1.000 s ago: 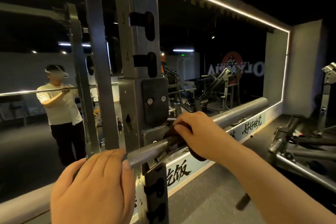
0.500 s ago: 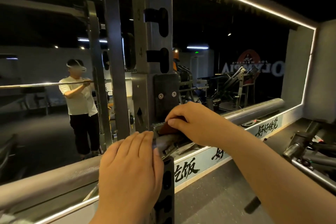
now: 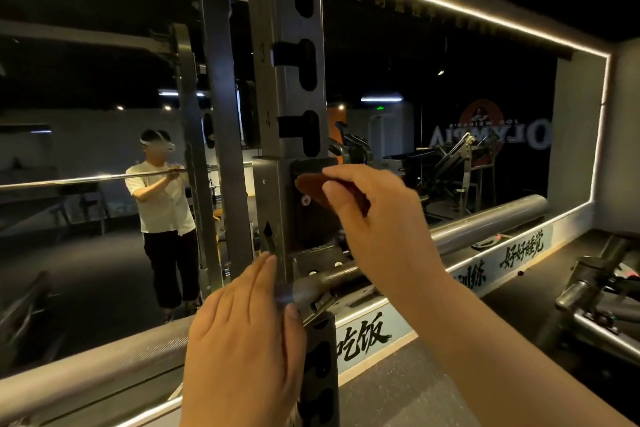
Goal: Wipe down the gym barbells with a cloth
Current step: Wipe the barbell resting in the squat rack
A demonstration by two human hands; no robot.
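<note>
The barbell (image 3: 334, 273) lies across a hook on the grey rack upright (image 3: 287, 87); its thick sleeve (image 3: 485, 227) runs to the right and its shaft continues to the lower left. My left hand (image 3: 242, 350) grips the shaft just left of the upright, fingers over the top and thumb beside the hook. My right hand (image 3: 377, 218) is raised above the bar and pinches a brown cloth (image 3: 311, 184), which lies against the black plate (image 3: 311, 218) of the hook bracket.
A wall mirror (image 3: 450, 80) with a lit frame stands right behind the rack and shows a person holding the bar. Dark gym machines (image 3: 595, 291) stand low on the right. A painted strip (image 3: 519, 250) runs along the mirror's base above dark floor.
My right hand has lifted the cloth off the bar at the hook up onto the black bracket plate. My left hand has slid right along the shaft to the upright.
</note>
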